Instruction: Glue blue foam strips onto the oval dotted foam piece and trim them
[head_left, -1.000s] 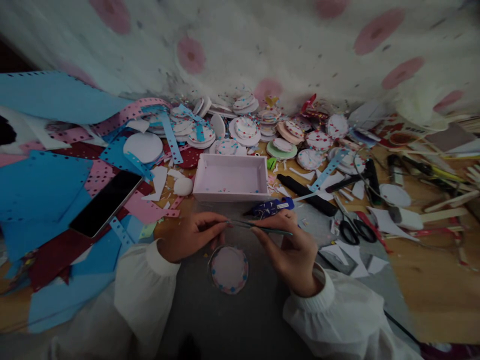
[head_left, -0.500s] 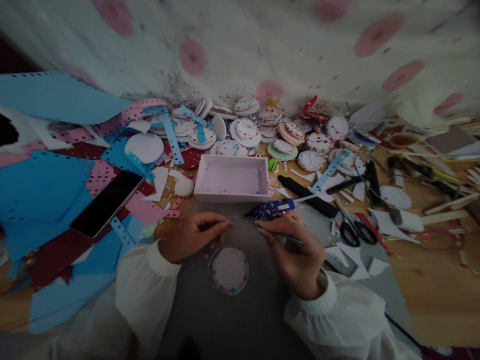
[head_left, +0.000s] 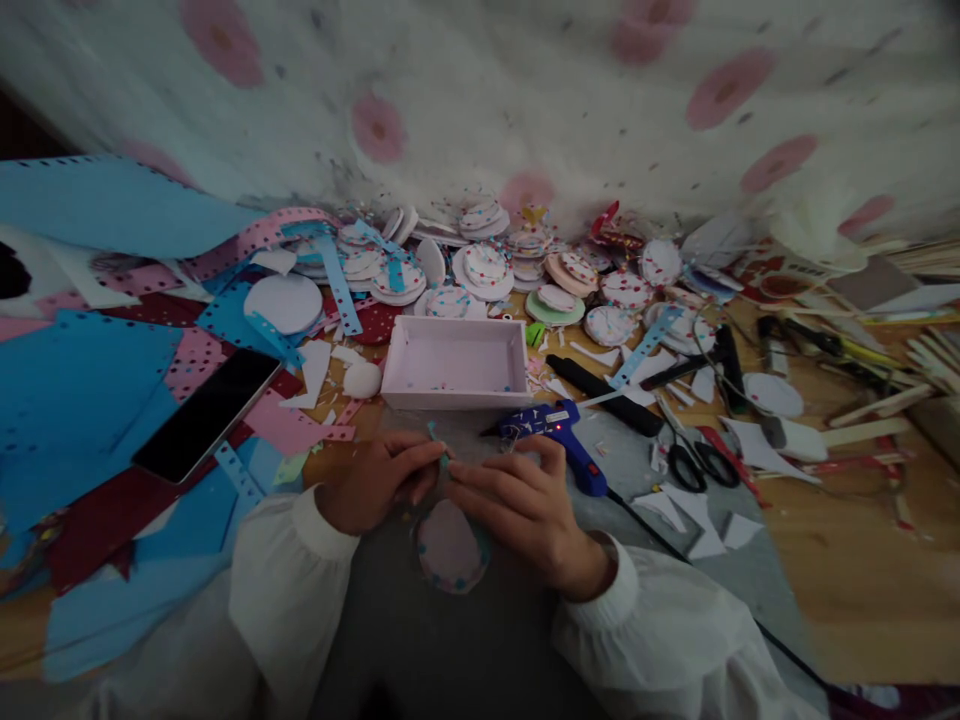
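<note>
My left hand [head_left: 379, 480] and my right hand [head_left: 521, 505] meet over the grey mat, fingertips pinched together. Between them shows a small, thin greenish-blue piece [head_left: 433, 431], too small to name. Just below lies a round white disc [head_left: 450, 548] edged with blue and pink dots, its upper right partly covered by my right fingers. Beyond my right hand, a blue glue gun [head_left: 559, 425] rests on its side with a small red light lit. A white open box [head_left: 454, 362] stands past my hands.
On the left lie a black phone [head_left: 210, 415] and blue foam sheets [head_left: 82, 400]. Decorated discs [head_left: 484, 268] are piled along the back. Black-handled scissors [head_left: 701, 465], a black rod [head_left: 604, 395] and white scraps lie on the right. The glue gun's cord [head_left: 675, 548] runs toward the lower right.
My right hand has moved left from beside the glue gun to meet my left hand. The thin stick it held no longer shows clearly. The glue gun's handle is now uncovered.
</note>
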